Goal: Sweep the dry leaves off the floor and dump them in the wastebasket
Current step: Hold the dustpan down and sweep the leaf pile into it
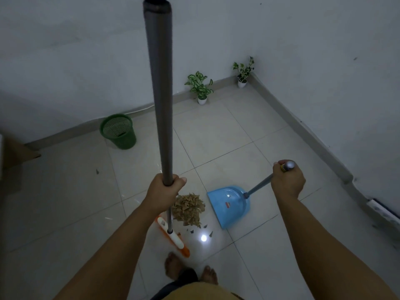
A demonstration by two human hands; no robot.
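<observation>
Dry brown leaves [187, 209] heaped on the tile floor [65, 202] just below the centre, between the orange broom head [173, 234] at 9 o'clock of the heap and the blue dustpan [229, 205] at 3 o'clock, with 5 or so loose bits at 6 o'clock of it. Left hand [165, 189] with fingers wrapped around the grey broom handle [159, 94], right hand [286, 180] with fingers curled around the top of the dustpan handle [258, 187]. Risk, probably: dustpan lip lying off the heap, so a quick push may scatter leaves past the pan, and the green wastebasket [118, 131], well apart at 11 o'clock, means a long carry with possible spilling.
</observation>
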